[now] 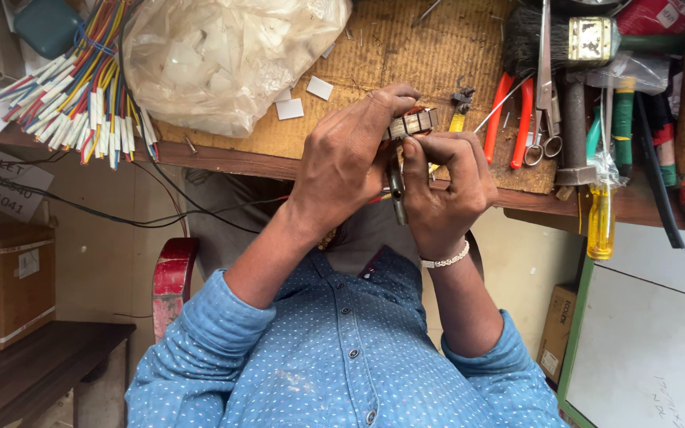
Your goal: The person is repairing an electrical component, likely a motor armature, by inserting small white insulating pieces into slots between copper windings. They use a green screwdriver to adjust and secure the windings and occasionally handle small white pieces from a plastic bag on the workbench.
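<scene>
Both hands met at bench edge: left hand (342,158) clamped ribbed block (411,124), long axis sideways; right hand (444,186) pinched just under it w/ fingertips

Both arms come up bent at the elbows in rolled blue sleeves and meet in the middle, left hand (350,162) curled over with knuckles up, right hand (441,186) tucked against it with fingertips pinched, beaded bracelet on that wrist.
</scene>
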